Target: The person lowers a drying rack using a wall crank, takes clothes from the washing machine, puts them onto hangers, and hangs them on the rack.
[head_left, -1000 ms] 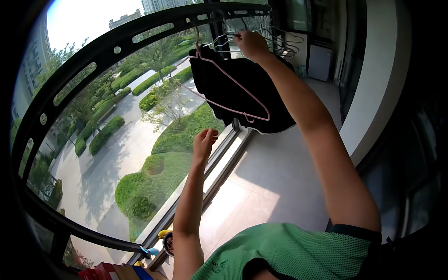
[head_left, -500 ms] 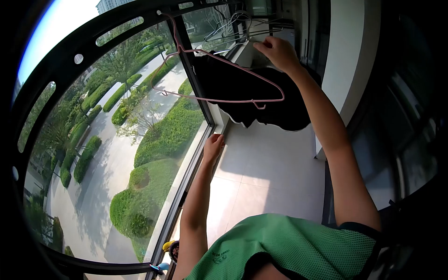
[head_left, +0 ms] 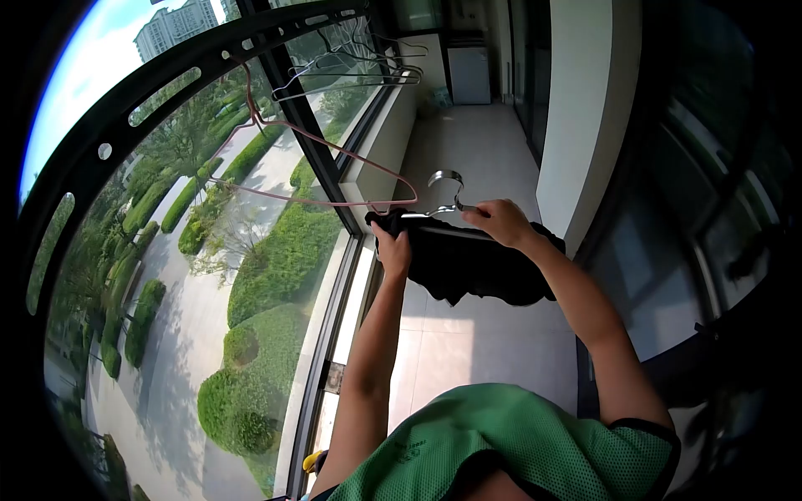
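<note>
A black garment (head_left: 476, 263) hangs on a silver metal hanger (head_left: 447, 194), whose hook points up and is off the rail. My right hand (head_left: 501, 224) is closed on the hanger just right of the hook's base. At the garment's left end, my left hand (head_left: 393, 246) has its fingers closed on the black cloth. A pink hanger (head_left: 334, 146) with nothing on it hangs from the black rail (head_left: 154, 96), just above and left of my left hand. The far end of the hanger in the garment is hidden by cloth.
Several silver hangers (head_left: 351, 71) hang farther along the rail. Tall window panes with a dark frame (head_left: 313, 138) stand on the left. A pale wall column (head_left: 589, 108) is on the right. A grey box (head_left: 469, 75) stands at the far end of the tiled floor (head_left: 451, 342).
My right hand has brought the hanger and garment down and away from the rail. My left hand, empty before, has come up and taken hold of the garment's left end.
</note>
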{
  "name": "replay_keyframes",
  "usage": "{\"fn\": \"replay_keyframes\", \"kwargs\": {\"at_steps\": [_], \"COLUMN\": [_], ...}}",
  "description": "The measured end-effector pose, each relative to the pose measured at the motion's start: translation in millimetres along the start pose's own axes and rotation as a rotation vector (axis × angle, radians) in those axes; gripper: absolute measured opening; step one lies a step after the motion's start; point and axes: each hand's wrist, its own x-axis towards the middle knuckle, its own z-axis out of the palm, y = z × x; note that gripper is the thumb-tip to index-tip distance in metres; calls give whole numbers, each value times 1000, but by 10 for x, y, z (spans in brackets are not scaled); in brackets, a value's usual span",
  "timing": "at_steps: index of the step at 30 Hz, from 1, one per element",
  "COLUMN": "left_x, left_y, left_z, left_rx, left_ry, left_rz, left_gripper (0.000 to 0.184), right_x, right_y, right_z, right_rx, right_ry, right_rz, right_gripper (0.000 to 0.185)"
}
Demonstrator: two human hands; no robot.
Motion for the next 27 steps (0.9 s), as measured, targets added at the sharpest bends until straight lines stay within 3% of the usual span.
{"fn": "replay_keyframes", "kwargs": {"at_steps": [1, 3, 7, 8, 11, 17, 20, 21, 23, 25, 27], "left_x": [9, -30, -21, 29, -159, -508, -696, -874, -1135, -1347, -1558], "left_y": [-56, -60, -393, -645, -609, -691, -1003, -885, -639, -606, -383], "left_z": [-42, -244, -718, -797, -1350, -2295, -2790, -2789, -2754, -2747, -2622], "left_rx": [85, 173, 329, 422, 586, 763, 599, 610, 348, 437, 96], "left_ry": [81, 25, 111, 198, 205, 542, 616, 647, 659, 701, 763], "left_rz": [104, 31, 68, 165, -43, -74, -382, -413, -464, -470, -530], "left_gripper": [68, 64, 55, 51, 42, 30, 29, 29, 33, 37, 39], "right_x": [4, -19, 59, 92, 97, 413, 572, 554, 556, 508, 358], "right_y": [40, -20, -42, -70, -255, -410, -374, -394, -436, -503, -624], "right_z": [83, 224, 702, 740, 944, 1343, 1264, 1215, 1271, 1408, 1630], "right_rx": [52, 175, 298, 300, 316, 549, 720, 750, 837, 935, 907], "right_ry": [9, 28, -194, -221, -394, -678, -903, -934, -978, -1015, -1038], "right_rz": [-10, -70, -177, -193, -258, -355, -359, -384, -461, -527, -628], "right_gripper": [43, 38, 37, 37, 36, 34, 31, 31, 30, 29, 25]}}
